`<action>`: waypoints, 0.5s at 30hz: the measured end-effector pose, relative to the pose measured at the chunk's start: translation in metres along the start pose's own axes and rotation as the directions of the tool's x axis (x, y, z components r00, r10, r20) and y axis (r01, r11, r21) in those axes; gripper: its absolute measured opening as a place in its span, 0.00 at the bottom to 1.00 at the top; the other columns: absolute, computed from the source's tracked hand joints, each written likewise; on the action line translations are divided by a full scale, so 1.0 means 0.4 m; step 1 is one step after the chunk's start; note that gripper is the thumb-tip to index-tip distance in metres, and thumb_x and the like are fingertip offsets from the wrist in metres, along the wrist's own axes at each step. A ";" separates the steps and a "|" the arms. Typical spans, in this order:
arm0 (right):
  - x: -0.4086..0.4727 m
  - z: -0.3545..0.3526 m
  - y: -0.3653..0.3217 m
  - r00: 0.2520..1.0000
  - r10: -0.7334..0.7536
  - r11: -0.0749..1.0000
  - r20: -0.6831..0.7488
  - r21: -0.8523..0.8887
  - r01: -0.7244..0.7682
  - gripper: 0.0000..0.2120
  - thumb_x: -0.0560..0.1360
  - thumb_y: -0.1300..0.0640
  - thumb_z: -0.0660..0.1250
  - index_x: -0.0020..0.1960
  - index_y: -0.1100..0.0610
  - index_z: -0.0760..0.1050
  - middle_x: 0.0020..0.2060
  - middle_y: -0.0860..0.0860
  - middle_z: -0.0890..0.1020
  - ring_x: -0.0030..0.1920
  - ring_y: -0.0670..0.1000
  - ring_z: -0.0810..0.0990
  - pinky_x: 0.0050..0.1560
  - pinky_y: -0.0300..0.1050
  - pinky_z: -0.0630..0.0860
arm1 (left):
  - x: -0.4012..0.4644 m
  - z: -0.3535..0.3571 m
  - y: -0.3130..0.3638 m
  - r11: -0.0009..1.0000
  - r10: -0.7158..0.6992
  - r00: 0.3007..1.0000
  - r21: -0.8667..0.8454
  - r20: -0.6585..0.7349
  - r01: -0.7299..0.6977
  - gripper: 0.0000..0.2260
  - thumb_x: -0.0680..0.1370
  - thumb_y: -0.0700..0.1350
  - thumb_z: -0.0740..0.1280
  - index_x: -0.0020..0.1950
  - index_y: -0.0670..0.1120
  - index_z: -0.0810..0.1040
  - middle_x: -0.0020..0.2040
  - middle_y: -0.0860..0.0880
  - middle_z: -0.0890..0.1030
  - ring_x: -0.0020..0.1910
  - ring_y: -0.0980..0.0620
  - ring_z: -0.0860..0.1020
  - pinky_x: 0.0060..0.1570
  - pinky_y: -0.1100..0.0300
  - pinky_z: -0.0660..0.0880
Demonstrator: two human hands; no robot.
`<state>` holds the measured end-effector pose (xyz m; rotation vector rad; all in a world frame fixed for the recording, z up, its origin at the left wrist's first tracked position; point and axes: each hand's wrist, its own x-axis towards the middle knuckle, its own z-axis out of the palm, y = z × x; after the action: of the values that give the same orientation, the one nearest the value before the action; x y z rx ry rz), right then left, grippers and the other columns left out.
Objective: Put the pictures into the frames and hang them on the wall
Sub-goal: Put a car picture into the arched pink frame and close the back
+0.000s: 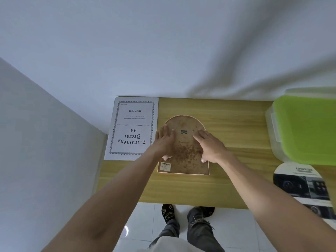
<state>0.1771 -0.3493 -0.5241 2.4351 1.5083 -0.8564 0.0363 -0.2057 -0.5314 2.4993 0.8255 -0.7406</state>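
An arch-topped picture frame (183,157) lies face down on the wooden table (227,188), its brown backing board up, with a small metal hanger (184,132) near the top and a barcode sticker at its lower left. My left hand (164,142) rests flat on the backing's left side, fingers straight. My right hand (209,146) lies flat on the right side, fingers spread. A white frame with an "A4 Document Frame" insert sheet (132,128) lies at the table's back left. An arch-shaped printed picture (307,188) lies at the right.
A clear plastic box with a green lid (307,128) stands at the table's back right. White walls rise behind and to the left of the table. White floor tiles and my feet show below the table's front edge.
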 end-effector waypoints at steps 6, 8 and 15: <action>-0.057 0.064 -0.025 0.904 0.407 0.701 -0.132 0.680 -0.216 0.33 0.75 0.63 0.67 0.78 0.55 0.62 0.74 0.55 0.67 0.73 0.56 0.67 0.70 0.48 0.67 | -0.049 0.057 0.006 0.877 -0.237 0.949 -0.466 -0.206 0.118 0.36 0.63 0.61 0.57 0.69 0.47 0.65 0.53 0.43 0.76 0.55 0.38 0.73 0.57 0.46 0.72; -0.058 0.068 -0.042 0.886 0.459 0.608 -0.067 0.750 -0.258 0.30 0.75 0.62 0.67 0.77 0.56 0.65 0.73 0.55 0.70 0.73 0.56 0.69 0.70 0.47 0.67 | -0.065 0.039 0.014 0.829 -0.253 0.938 -0.553 -0.238 0.083 0.26 0.67 0.52 0.59 0.62 0.43 0.72 0.43 0.47 0.78 0.45 0.41 0.77 0.48 0.47 0.76; -0.089 0.036 -0.049 0.839 0.543 0.390 -0.013 0.889 -0.239 0.27 0.73 0.58 0.67 0.72 0.54 0.72 0.67 0.50 0.77 0.64 0.53 0.76 0.62 0.47 0.75 | -0.112 -0.006 0.000 0.482 -0.449 0.859 -0.876 -0.245 0.003 0.30 0.71 0.35 0.70 0.72 0.46 0.69 0.60 0.50 0.78 0.52 0.48 0.80 0.52 0.54 0.77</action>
<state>0.1429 -0.3732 -0.5136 3.5730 0.3617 -1.4115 0.0066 -0.2235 -0.5029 1.6042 1.3123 0.2443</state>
